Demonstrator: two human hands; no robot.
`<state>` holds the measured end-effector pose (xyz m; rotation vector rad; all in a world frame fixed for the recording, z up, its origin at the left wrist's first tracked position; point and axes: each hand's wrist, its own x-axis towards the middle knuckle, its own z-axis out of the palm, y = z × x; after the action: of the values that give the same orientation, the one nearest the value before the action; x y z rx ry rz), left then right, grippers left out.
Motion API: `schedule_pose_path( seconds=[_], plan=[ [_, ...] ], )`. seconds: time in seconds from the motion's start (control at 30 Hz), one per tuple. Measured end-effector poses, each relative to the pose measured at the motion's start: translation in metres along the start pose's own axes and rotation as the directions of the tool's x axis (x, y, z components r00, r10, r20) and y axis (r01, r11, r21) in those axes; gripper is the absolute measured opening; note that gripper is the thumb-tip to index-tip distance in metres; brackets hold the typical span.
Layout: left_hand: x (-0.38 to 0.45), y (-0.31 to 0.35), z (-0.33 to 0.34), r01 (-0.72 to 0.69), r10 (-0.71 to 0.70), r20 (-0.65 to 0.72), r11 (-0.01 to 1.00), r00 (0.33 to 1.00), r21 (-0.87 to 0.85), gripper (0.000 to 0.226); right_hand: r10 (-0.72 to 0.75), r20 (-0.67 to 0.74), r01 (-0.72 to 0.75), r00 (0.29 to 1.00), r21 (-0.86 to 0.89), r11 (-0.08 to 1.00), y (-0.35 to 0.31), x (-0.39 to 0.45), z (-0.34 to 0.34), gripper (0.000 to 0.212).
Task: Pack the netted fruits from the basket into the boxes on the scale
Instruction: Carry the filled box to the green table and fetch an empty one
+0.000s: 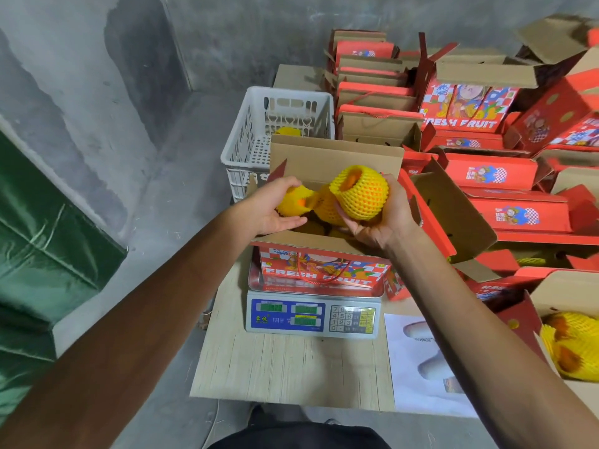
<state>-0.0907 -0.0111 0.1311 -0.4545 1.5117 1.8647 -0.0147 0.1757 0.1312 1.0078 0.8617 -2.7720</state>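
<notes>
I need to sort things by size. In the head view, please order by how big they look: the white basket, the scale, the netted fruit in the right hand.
1. Scale and basket: they look alike; the scale is nearer, so unsure.
2. Fruit in the right hand: smallest.

The open box (319, 273) on the scale (312, 314) is reachable from above, but both hands crowd its mouth: the left hand (275, 207) and right hand (381, 218) each hold a netted fruit (358, 192) over it. Its far flap (335, 160) stands upright, walling off the white basket (259, 137) behind. To the right, stacked red boxes (505, 189) press close. The wooden board (291, 364) near the scale lies bare, and the left side opens onto concrete floor (168, 196).
</notes>
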Motion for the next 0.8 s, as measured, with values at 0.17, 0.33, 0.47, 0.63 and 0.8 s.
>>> schedule_pose_path(
  seconds=[0.17,0.33,0.47,0.63,0.8],
  plan=[
    [-0.002,0.0,-0.001,0.005,-0.005,-0.034,1.0,0.999,-0.011,0.068,-0.03,-0.025,0.03,0.999,0.014,0.999,-0.005,-0.004,-0.004,0.053],
    [-0.004,-0.005,0.004,-0.094,0.094,0.0,0.989,0.996,0.113,0.029,-0.02,-0.006,0.02,1.0,0.026,0.999,-0.003,-0.005,-0.005,0.052],
    [-0.008,-0.003,0.006,-0.167,0.15,0.109,0.971,0.983,0.171,0.019,-0.015,-0.007,0.015,1.0,0.015,1.0,-0.001,-0.005,-0.004,0.057],
    [-0.011,0.0,0.01,-0.216,0.151,0.274,0.95,0.95,0.226,0.039,0.014,0.015,-0.014,1.0,0.0,1.0,0.0,-0.009,-0.001,0.056],
    [-0.003,0.003,0.018,-0.286,0.201,0.245,0.874,0.948,0.391,0.042,0.044,0.044,-0.042,0.998,-0.035,0.998,0.002,-0.016,0.006,0.057]
  ],
)
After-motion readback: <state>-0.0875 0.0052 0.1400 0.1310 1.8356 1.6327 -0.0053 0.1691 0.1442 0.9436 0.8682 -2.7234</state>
